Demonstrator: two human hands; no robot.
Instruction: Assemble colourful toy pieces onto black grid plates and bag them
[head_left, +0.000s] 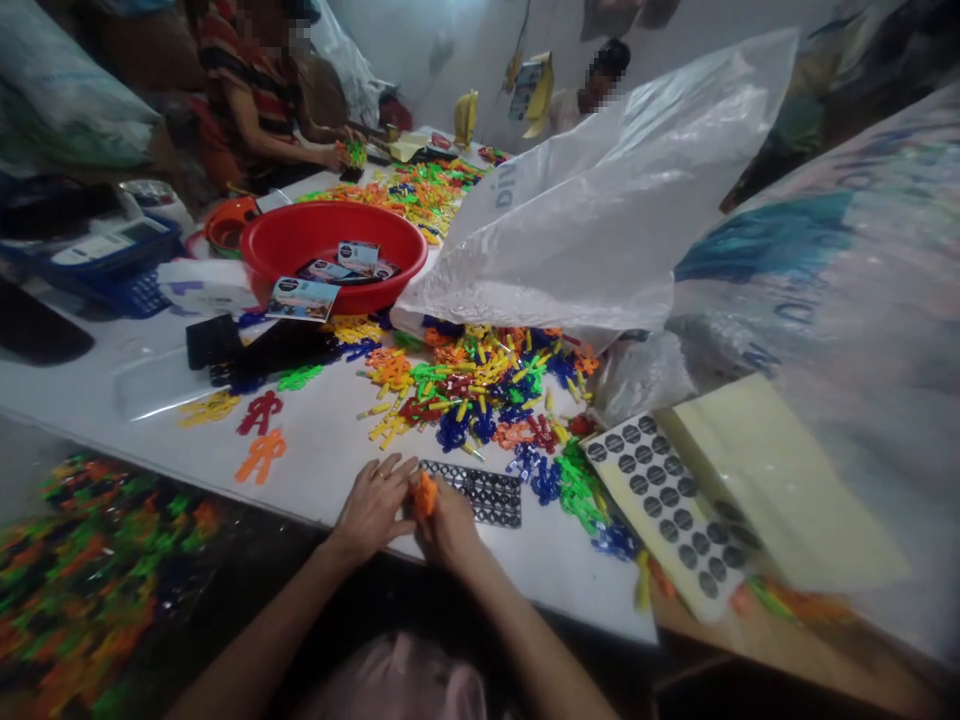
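At the table's near edge, my right hand (450, 525) is closed around a small orange plastic piece (425, 493). My left hand (375, 508) lies beside it, fingers stretched out and slightly apart, with the fingertips close to the orange piece. Partly behind my right hand is a black sheet with rows of round shapes (495, 495). Just beyond it spreads a heap of coloured plastic pieces (472, 385). To the left, an orange piece (262, 455), a dark red piece (259, 411) and some yellow pieces (210, 408) lie flat on the white table (322, 430).
A red basin (259, 245) holds printed cards. White plastic sacks (600, 210) lean over the right side. Near them lies a sheet of round black stickers (667, 500). A blue basket (135, 280) stands left. Two people sit beyond, one handling pieces (352, 155).
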